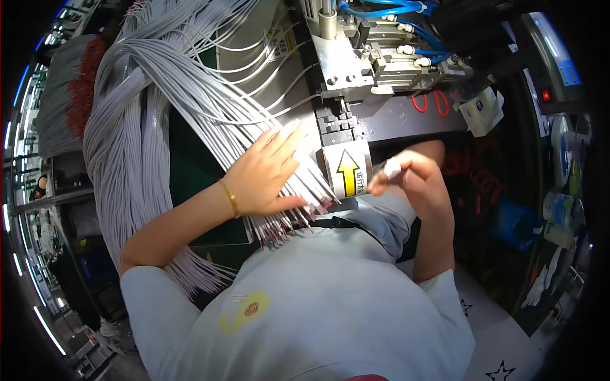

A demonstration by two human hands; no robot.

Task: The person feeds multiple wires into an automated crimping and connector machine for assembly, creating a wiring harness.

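My left hand (267, 173) lies flat, palm down, on a thick bundle of light grey cables (190, 82), its fingers stretched toward the machine. Reddish-brown cable ends (279, 232) stick out below that hand, close to my body. To the right, my right hand (412, 174) is raised beside a white label with a yellow arrow (347, 168). Its fingers are curled in, with a white wrap on one finger; whether they hold anything is hidden. Just beyond the label sits a small black metal fixture (335, 124) of the machine.
A metal machine with pneumatic cylinders (406, 63) and blue air hoses (387, 9) stands at the back. Single cables curve toward it across the tabletop. Red coiled loops (430, 101) and a white paper packet (481, 112) are to its right. More grey cables (130, 165) hang down at the left.
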